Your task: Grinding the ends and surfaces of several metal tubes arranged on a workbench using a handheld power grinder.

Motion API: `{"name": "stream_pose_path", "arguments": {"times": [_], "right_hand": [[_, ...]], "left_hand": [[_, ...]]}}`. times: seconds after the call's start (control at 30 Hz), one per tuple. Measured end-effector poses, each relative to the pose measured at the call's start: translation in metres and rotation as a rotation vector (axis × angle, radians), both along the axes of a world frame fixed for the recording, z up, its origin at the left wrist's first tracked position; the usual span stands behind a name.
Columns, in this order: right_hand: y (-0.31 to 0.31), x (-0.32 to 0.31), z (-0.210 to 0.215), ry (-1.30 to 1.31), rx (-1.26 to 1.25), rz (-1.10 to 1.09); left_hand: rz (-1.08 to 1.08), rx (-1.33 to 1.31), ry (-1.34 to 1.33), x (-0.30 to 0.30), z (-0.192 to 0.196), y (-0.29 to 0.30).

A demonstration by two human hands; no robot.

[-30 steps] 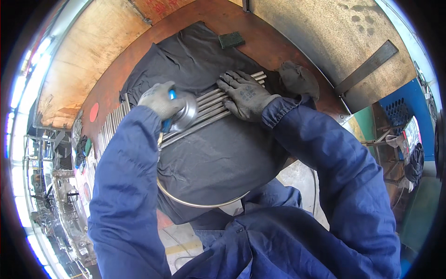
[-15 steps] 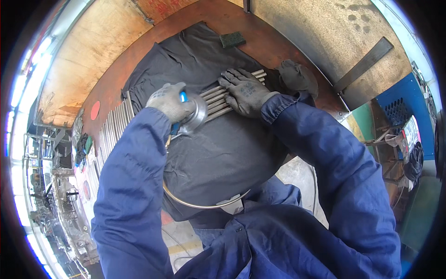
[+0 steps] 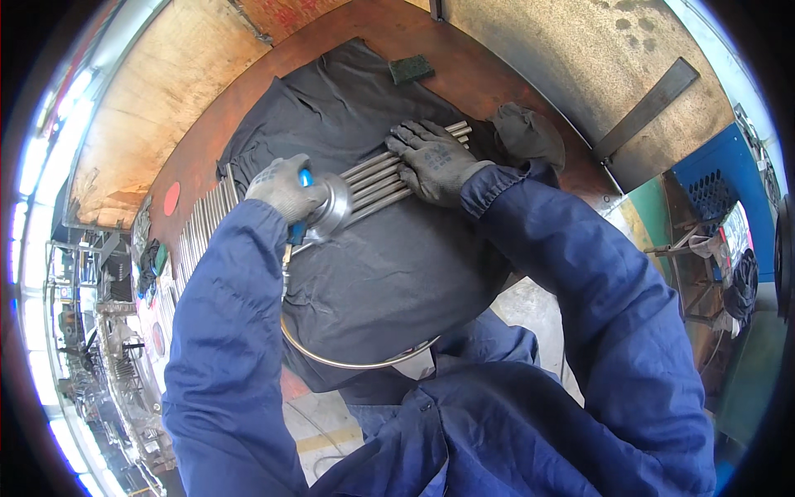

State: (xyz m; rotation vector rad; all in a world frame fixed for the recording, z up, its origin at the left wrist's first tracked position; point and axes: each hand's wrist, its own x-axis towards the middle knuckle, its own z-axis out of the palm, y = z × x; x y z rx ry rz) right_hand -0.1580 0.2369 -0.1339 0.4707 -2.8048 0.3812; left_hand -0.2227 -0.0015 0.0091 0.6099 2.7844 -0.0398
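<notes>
My left hand (image 3: 286, 189), in a grey glove, is closed around a blue pneumatic sander (image 3: 333, 209) with a round silver skirt. The sander rests over the left part of a row of several metal rods (image 3: 377, 184), hiding their left ends. Lying flat across the right part of the rods is my right hand (image 3: 439, 166), gloved too, its fingers stretched out and pressing on them. A black cloth (image 3: 389, 286) is spread beneath the rods. From the sander a thin air hose (image 3: 348, 365) curves down along the cloth's near edge.
More metal rods (image 3: 207, 222) lie side by side at the table's left, beside a red disc (image 3: 171, 199). A dark green scouring pad (image 3: 411, 69) sits at the far side of the brown table (image 3: 489, 70). A crumpled dark rag (image 3: 530, 137) lies right of my right hand.
My left hand and the sander have slid left along the rods, baring more of their length. The hose has shifted left with them. My right hand stays nearly in place.
</notes>
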Motion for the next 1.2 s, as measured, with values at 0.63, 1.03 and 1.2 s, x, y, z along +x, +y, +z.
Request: {"name": "stream_pose_path", "arguments": {"times": [0.63,1.03,1.2], "right_hand": [[-0.003,-0.002,0.001,-0.001,-0.010,-0.024],[-0.005,-0.003,0.002,-0.023,-0.018,-0.042],[-0.009,-0.002,0.006,-0.024,-0.015,-0.053]], "left_hand": [[-0.092,0.045,0.040,0.019,0.001,0.040],[0.030,0.014,0.086,-0.006,-0.008,-0.040],[0.168,0.073,0.056,-0.022,-0.015,-0.087]]}}
